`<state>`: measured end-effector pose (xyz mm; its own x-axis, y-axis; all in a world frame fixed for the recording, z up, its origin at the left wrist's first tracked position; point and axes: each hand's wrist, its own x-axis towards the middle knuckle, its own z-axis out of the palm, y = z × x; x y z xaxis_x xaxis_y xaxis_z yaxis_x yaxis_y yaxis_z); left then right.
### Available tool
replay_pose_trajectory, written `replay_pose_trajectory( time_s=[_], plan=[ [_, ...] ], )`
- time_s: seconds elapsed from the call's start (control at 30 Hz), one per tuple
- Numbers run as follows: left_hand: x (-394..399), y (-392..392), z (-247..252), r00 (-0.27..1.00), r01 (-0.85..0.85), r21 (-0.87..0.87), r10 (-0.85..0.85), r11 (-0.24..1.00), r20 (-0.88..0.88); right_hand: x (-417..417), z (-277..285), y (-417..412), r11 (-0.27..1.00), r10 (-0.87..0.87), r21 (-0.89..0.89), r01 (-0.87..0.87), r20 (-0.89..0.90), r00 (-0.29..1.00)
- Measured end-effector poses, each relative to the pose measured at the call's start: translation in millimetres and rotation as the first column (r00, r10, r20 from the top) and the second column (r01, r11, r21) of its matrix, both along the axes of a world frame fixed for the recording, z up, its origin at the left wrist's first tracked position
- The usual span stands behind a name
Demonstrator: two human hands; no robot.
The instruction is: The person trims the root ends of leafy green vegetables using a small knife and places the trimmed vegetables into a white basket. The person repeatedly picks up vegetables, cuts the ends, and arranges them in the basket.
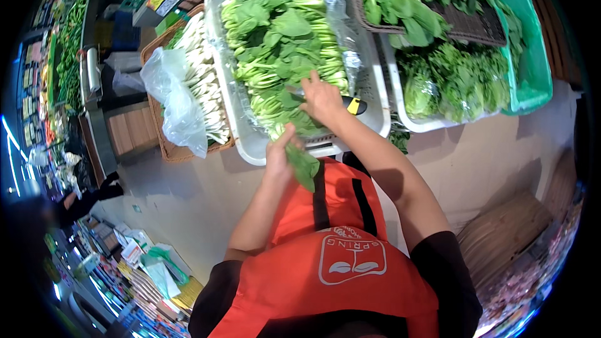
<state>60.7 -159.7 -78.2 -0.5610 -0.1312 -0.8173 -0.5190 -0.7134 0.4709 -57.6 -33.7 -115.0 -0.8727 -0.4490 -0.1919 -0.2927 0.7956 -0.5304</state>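
A white plastic crate (383, 124) lined with clear film stands before me, filled with leafy greens (291, 28) whose pale stems face outward. At its near edge, my left hand (280, 150) grips a bunch of leafy greens (303, 166), the leaves hanging down beside my apron. My right hand (321, 98) is over the greens in the crate, closed around a utility knife (355, 105) with a black and yellow handle. Its blade seems to point left, just above the leaves; the tip is hard to make out.
Left of the crate, a wicker basket (171, 151) holds white-stemmed greens and a clear plastic bag (176, 98). To the right stand a white crate (415, 126) of lettuce, a brown basket (474, 37) and a green crate (535, 98). A person in dark clothes (94, 197) is far left.
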Motion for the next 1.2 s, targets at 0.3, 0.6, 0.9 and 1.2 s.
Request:
replay_pose_trajectory(
  time_s=[0.3, 0.6, 0.9, 1.2],
  plan=[
    [-8.9, -47.3, -29.3, 0.991, -0.004, -0.129, 0.021, 0.992, 0.134, -11.8, 3.7, 23.7, 0.973, -0.172, -0.134, 0.189, 0.131, 0.976],
    [-39.9, -78.7, -94.0, 0.827, 0.512, -0.856, -0.308, 0.064, 0.471, -33.7, 6.3, 37.6, 0.709, -0.233, -0.309, 0.634, 0.745, 0.625],
    [-27.5, -109.2, -109.0, 0.76, 0.365, -0.928, -0.55, -0.078, 0.346, 5.9, 85.6, 102.3, 0.656, -0.059, -0.405, 0.637, 0.814, 0.578],
    [-35.5, -106.0, -95.2, 0.686, 0.492, -0.868, -0.587, -0.061, 0.43, 110.0, 76.0, 190.3, 0.993, -0.108, 0.103, 0.06, 0.576, 0.81]
  ],
)
